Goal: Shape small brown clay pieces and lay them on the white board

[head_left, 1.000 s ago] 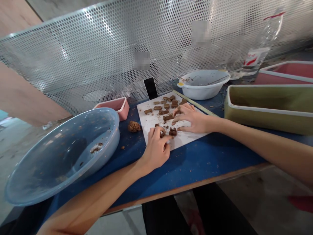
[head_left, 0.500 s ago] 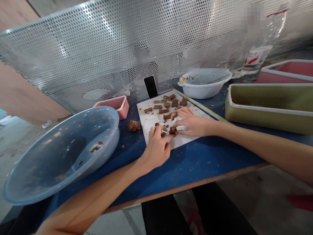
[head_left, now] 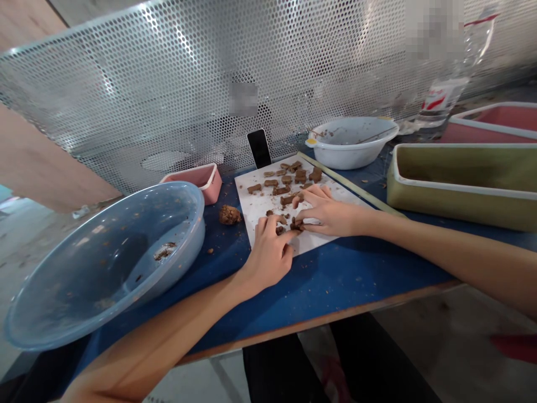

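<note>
On a white sheet [head_left: 255, 208] lie several small brown clay-like pieces, some shaped like little bones. At the sheet's near part, a small brown clay-like piece [head_left: 296, 224] is between my two hands. My left hand [head_left: 268, 254] is bent over it from the left, its thumb and curled fingers pressed close around it. From the right, my right hand [head_left: 331, 215] pinches the same piece with its fingertips. Crumbs lie under the fingers, which partly cover the piece. A bigger brown lump [head_left: 229, 215] sits on the blue table left of the sheet.
A large blue basin [head_left: 176, 268] stands at the left, a small pink box [head_left: 215, 187] behind it. A phone [head_left: 259, 148] leans at the back. A thin strip [head_left: 348, 182] lies along the sheet; a white bowl [head_left: 348, 157], a green planter [head_left: 457, 204] and a bottle [head_left: 438, 103] stand at the right.
My right fingers have shifted very slightly at the small brown piece. My left hand stays where it was, and the other pieces have not moved.
</note>
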The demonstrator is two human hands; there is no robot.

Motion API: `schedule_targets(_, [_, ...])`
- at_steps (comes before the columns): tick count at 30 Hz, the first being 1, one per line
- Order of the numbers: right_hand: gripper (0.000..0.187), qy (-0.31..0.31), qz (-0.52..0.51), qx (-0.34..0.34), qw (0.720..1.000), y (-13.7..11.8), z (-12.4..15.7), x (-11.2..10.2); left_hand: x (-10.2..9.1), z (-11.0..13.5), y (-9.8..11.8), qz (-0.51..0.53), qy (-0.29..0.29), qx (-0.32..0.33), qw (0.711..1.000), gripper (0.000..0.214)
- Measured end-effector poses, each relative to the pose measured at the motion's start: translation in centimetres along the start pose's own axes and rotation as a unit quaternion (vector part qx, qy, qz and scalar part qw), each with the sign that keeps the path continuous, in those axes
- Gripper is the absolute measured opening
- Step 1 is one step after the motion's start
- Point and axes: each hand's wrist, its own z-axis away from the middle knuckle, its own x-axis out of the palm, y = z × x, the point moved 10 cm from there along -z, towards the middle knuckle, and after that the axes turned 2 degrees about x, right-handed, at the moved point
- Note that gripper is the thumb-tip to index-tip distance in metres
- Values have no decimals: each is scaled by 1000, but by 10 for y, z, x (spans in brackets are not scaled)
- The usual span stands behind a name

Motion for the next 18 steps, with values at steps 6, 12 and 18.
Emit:
schedule_targets(6, [29, 21, 26, -26, 999, -4, 2, -3, 0, 0, 0, -1, 7, 6, 1000, 50])
schedule_targets(12, [26, 50, 47, -47, 996, -6, 5, -4, 0, 1, 0, 4, 5, 5, 1000, 49])
schedule_targets(18, [24, 79, 43, -56, 994, -5, 7, -13, -1, 1, 0, 5, 12, 6, 1000, 49])
